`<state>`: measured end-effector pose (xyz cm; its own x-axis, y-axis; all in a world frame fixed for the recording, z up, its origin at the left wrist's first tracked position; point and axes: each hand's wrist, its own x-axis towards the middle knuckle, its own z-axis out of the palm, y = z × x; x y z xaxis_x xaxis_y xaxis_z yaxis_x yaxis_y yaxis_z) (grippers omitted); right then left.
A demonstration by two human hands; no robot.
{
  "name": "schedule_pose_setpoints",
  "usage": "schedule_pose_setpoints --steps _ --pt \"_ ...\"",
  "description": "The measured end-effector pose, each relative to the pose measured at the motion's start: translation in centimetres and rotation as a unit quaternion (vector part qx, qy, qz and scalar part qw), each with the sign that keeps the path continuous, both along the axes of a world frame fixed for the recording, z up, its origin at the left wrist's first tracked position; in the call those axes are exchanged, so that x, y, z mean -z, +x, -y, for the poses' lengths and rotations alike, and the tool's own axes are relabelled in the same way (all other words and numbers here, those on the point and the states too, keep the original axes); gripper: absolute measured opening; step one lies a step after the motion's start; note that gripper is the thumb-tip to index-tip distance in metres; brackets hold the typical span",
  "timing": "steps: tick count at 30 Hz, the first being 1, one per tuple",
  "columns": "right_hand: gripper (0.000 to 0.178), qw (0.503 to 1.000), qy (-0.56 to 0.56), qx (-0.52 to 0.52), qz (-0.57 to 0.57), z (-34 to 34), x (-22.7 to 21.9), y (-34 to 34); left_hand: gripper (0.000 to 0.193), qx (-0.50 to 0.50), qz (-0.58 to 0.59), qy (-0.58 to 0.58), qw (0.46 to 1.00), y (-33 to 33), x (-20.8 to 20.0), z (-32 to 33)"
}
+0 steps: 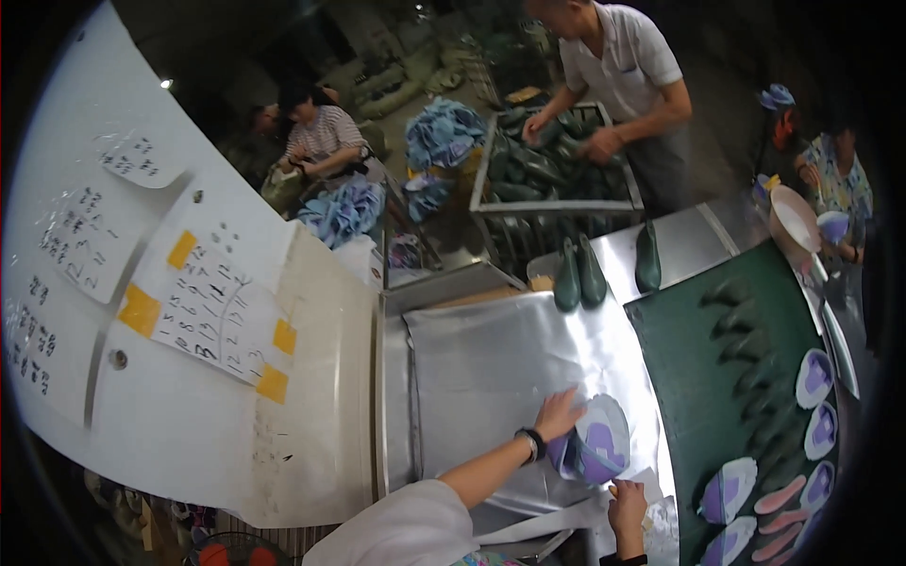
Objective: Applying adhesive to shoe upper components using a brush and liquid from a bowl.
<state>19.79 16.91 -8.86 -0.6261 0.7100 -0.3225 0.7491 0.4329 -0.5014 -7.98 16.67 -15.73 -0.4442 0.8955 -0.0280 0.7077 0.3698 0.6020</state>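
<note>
On the shiny metal worktop [481, 354] lies a purple and pale grey shoe upper [604, 443], its opening facing up. My left hand [559, 413], with a black band at the wrist, rests against the upper's left edge, fingers stretched out. Just below the upper, my right hand [627, 507] is closed, with a small yellowish end showing at its fingers; the rest of that thing is hidden. Beyond the worktop stand a pair of dark green shoe lasts [578, 274] and one single last [647, 258].
At right, a green conveyor belt [675, 354] carries dark lasts, purple uppers [727, 491] and pink insoles [781, 495]. A white panel [226, 453] with taped notes rises on the left. Beyond, a co-worker [623, 66] handles lasts in a metal crate [566, 206]; other people sit farther off.
</note>
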Motion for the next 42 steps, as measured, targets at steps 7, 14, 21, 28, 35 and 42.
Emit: schedule_pose_setpoints --steps 7,14,21,28,35,42 --pt "0.021 0.973 0.209 0.053 -0.085 -0.7 -0.9 -2.6 0.084 -0.069 0.474 -0.086 0.874 3.5 2.9 3.8" --pt "0.03 0.993 0.094 -0.066 -0.035 -1.5 2.9 -1.5 0.066 -0.114 0.599 -0.066 0.789 3.0 4.3 3.8" --pt "0.029 0.978 -0.065 0.178 -0.089 -1.4 -3.8 -0.8 0.068 -0.27 0.625 0.065 0.73 5.1 3.4 4.5" --pt "0.038 0.976 -0.006 0.145 -0.165 -0.4 -16.5 -4.0 0.059 -0.097 0.076 0.044 0.991 8.4 -5.3 3.2" --pt "0.027 0.879 -0.35 0.209 -0.248 1.2 -21.1 -2.4 0.086 0.298 0.511 0.019 0.806 8.1 -15.5 3.8" --pt "0.031 0.908 -0.31 0.098 -0.264 4.6 -19.4 5.2 0.083 0.287 0.544 0.095 0.782 13.6 -18.4 8.1"
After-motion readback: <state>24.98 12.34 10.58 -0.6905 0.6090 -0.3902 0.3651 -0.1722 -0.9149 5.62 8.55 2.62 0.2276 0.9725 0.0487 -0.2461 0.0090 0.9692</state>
